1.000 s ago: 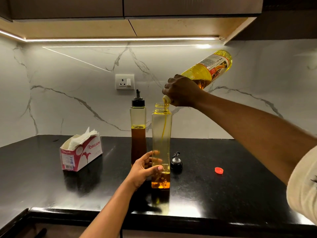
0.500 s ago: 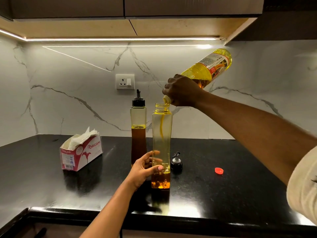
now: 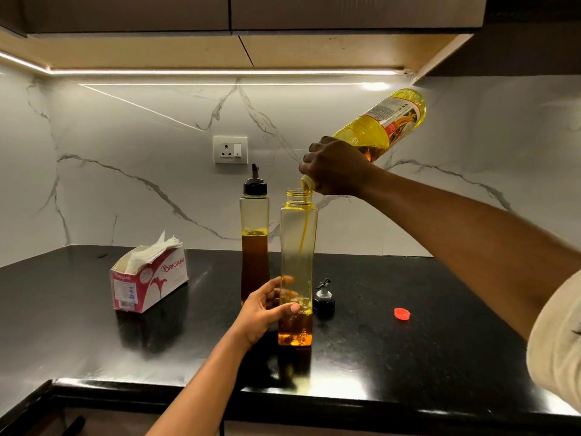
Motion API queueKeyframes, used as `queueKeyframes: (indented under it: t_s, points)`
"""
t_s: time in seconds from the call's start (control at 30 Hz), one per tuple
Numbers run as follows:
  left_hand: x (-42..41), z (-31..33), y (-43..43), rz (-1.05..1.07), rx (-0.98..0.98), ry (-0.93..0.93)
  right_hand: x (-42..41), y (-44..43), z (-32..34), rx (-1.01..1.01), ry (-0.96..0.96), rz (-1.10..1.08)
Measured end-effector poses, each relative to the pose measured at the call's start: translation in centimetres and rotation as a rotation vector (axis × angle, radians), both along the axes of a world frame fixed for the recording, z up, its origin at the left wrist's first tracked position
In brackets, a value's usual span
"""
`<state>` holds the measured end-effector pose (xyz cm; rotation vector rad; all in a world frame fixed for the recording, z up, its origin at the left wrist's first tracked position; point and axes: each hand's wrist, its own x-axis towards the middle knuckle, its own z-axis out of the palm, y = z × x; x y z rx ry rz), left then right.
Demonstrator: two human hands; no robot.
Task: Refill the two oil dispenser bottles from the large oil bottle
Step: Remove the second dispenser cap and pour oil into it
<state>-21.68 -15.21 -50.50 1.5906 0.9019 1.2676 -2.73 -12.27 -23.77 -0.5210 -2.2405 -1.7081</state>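
Black polished counter point(image 3: 94, 357) under white marble wall point(image 3: 125, 190). At left, red-and-white tissue box point(image 3: 149, 280). Capped dispenser bottle point(image 3: 254, 234) upright, half full of dark amber oil. Left hand point(image 3: 264, 309) curled round the low part of open dispenser bottle point(image 3: 297, 247): tall, clear, little oil at bottom, thin yellow stream inside. Right hand point(image 3: 336, 166) gripping neck of tilted large oil bottle point(image 3: 383, 127), mouth just above the opening. Pourer cap point(image 3: 323, 298) and red cap point(image 3: 402, 313) lying further right.
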Motion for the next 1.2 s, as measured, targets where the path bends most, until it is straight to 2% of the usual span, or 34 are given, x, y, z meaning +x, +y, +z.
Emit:
queueKeyframes:
  t_s: [1.2]
  points:
    - [-0.13, -0.24, 0.37, 0.014, 0.007, 0.025, -0.07, 0.47, 0.16, -0.01, -0.01, -0.003]
